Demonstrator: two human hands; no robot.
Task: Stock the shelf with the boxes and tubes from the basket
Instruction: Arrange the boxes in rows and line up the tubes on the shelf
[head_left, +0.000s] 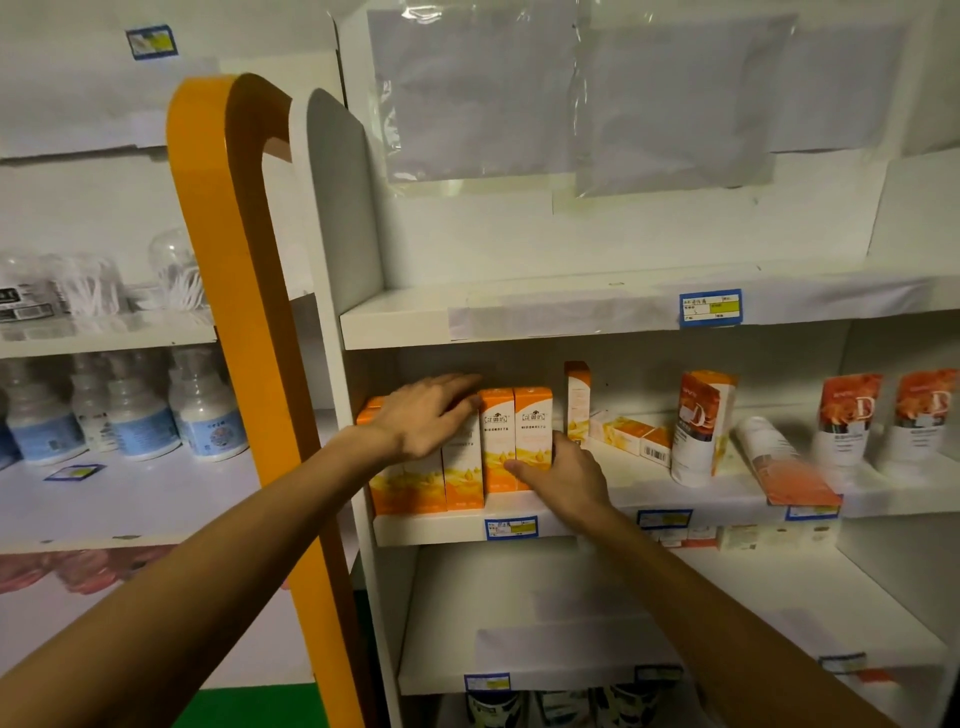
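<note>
The left hand (426, 415) hides the upper fronts of the leftmost orange boxes (410, 483).

We record a row of upright boxes (488, 447), orange at top, white across the middle, yellow-orange droplet pattern below. One slimmer box (577, 402) behind, same orange and white. Two flat boxes (628, 436), white and orange, one end bearing a black barcode. Tall pouch-like packs (701, 426) in rust-orange over white, with a large pale letter D; two more (888, 415) alike at right. A tube (779, 465) lying down, white fading to orange. Shelf (675, 501) white, with blue-bordered price labels (710, 308) showing yellow patches. Upright frame post (239, 312) orange. On the neighbouring shelving, white bottles (208, 415) with pale blue labels.
</note>
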